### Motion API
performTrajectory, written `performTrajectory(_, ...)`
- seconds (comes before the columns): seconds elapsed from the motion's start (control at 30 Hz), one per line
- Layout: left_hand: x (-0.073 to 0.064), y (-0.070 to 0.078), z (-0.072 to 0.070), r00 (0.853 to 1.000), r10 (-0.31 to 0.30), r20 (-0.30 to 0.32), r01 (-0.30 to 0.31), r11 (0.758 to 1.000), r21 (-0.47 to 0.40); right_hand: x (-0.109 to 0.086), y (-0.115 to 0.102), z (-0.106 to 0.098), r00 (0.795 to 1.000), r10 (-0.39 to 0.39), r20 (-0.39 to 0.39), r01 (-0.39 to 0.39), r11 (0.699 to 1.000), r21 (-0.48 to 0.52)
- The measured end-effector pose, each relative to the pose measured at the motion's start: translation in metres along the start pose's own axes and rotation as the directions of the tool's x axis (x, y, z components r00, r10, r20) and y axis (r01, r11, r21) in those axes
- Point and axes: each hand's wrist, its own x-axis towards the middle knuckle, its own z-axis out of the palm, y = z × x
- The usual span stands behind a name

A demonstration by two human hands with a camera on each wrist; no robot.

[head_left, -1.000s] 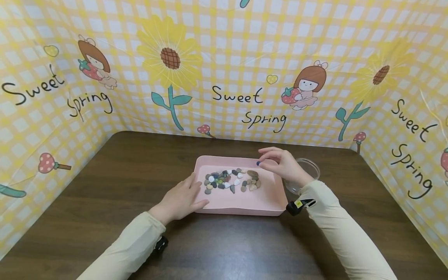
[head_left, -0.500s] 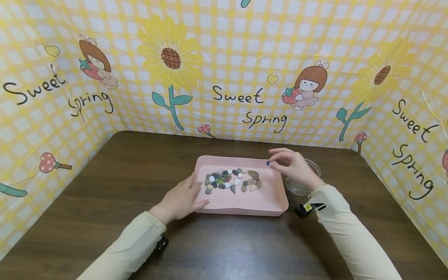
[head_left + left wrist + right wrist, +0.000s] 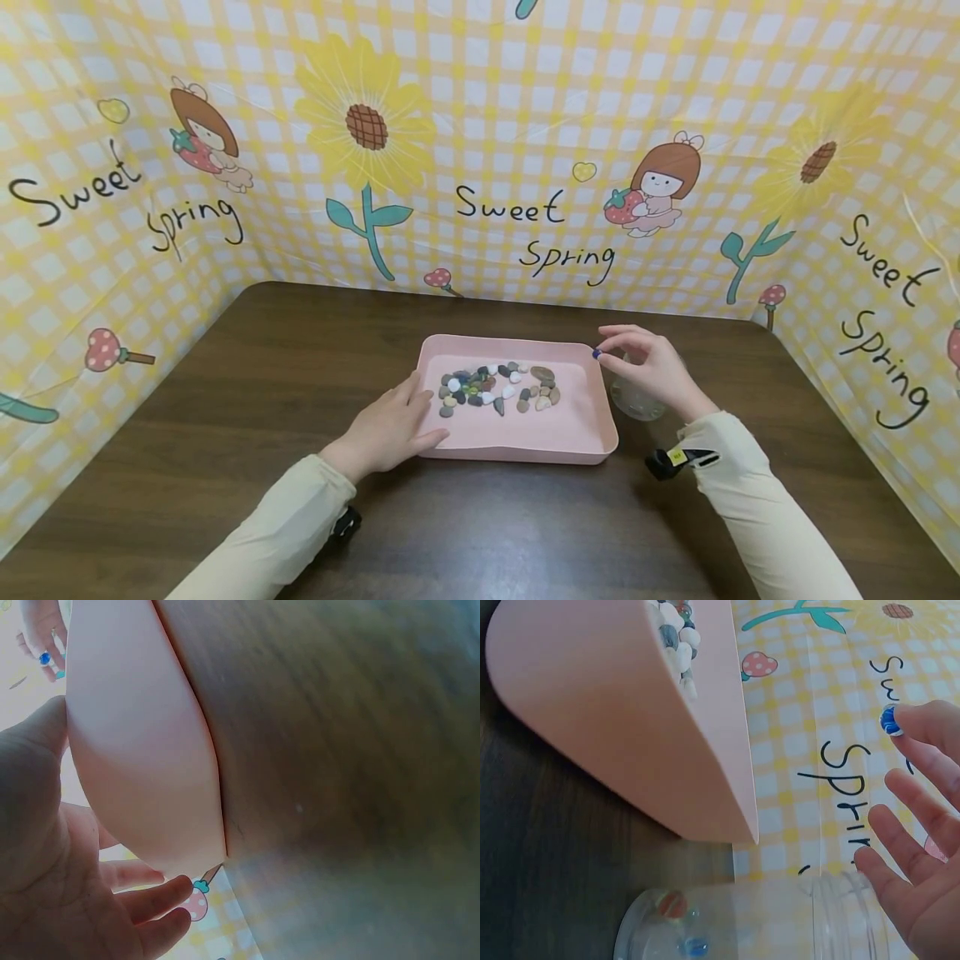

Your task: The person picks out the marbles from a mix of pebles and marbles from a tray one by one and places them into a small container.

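My right hand (image 3: 651,368) pinches a blue swirled marble (image 3: 889,720) between thumb and index finger, the other fingers spread. It hovers beside the right rim of a pink tray (image 3: 517,455), overlapping a clear jar (image 3: 637,406) in the head view. Inside the jar, the right wrist view shows a red-brown marble (image 3: 673,904) and a blue marble (image 3: 695,946) near the bottom. Several pebbles (image 3: 515,377), grey, white and brown, lie in the tray with some coloured marbles (image 3: 471,388) among them. My left hand (image 3: 384,423) rests at the tray's left side, fingers extended over the rim.
The tray stands on a dark wooden table (image 3: 480,533). A yellow checked cloth (image 3: 420,233) with sunflowers and lettering rises behind the table and along both sides. Black straps (image 3: 678,458) sit at the wrists of the pale sleeves.
My right hand has moved right with the blue marble, from above the tray's back right part to beside its right rim, near the jar. The left hand, tray and pebbles stay put.
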Motion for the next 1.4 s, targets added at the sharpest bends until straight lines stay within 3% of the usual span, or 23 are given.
performTrajectory(0.3, -0.001, 0.001, 0.000, 1.000, 0.009, -0.005, -0.009, 1.000, 0.001, -0.011, 0.011, -0.006, 0.996, -0.021, -0.085, 0.019, 0.999, -0.029)
performTrajectory(0.8, -0.004, 0.004, -0.006, 1.000, 0.012, 0.000, -0.012, 1.000, 0.012, -0.028, 0.022, -0.018, 0.984, -0.014, -0.179, 0.016, 1.000, 0.010)
performTrajectory(1.23, -0.002, 0.003, -0.004, 1.000, 0.006, 0.002, -0.006, 1.000, 0.010, -0.035, 0.030, -0.025, 0.963, -0.005, -0.269, 0.020, 0.998, 0.054)
performTrajectory(1.4, -0.002, 0.002, -0.003, 1.000, 0.005, 0.004, -0.005, 1.000, 0.014, -0.039, 0.034, -0.028, 0.950, 0.028, -0.310, -0.022, 0.999, 0.024)
